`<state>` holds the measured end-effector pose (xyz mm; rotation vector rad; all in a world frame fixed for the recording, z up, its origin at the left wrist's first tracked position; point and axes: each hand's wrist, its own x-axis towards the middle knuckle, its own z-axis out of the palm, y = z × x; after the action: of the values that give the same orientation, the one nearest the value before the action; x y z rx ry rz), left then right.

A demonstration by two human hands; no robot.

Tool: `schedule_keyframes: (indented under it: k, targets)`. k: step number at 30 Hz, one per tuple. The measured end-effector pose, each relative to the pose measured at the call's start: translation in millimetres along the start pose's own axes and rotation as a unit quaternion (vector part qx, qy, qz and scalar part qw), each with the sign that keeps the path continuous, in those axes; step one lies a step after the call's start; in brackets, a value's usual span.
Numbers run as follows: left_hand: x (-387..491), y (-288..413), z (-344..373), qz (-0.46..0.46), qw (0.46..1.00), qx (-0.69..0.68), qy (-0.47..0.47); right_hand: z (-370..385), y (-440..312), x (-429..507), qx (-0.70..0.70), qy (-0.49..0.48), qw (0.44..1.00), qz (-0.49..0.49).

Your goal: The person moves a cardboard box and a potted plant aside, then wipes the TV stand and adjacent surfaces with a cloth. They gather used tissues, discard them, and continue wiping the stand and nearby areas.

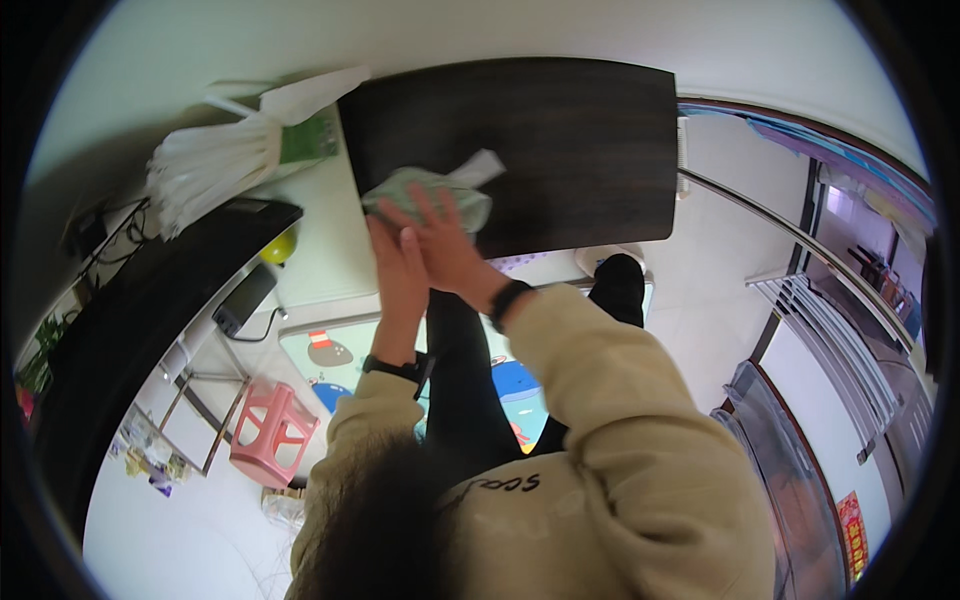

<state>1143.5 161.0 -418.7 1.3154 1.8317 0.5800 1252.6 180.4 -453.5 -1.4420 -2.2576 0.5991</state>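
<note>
A pale green cloth lies bunched at the near left part of a dark wood-grain tabletop. From it a white strip, like a tag, sticks out to the upper right. My right hand rests over the cloth with its fingers spread, slightly blurred. Close beside it, my left hand reaches the cloth's near edge. The left fingertips are hidden by the cloth and the right hand, so their grip does not show. Both wrists wear black bands.
Left of the table are a pack of white tissues, a black monitor-like panel, a black power adapter and a yellow-green ball. A pink plastic stool stands lower left. At right is a metal rail above a folding rack.
</note>
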Motion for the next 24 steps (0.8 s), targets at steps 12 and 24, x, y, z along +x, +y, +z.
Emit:
schedule_keyframes:
  k: [12,24]
  targets:
    - [26.6,41.9,26.6,-0.062,0.954,0.264,-0.125,-133.8,240.8,-7.0,-0.250,0.132,0.936,0.211]
    - [26.0,49.2,38.0,-0.104,0.944,0.296,-0.101,-138.0,199.8,-132.3,-0.165,0.078,0.941,0.285]
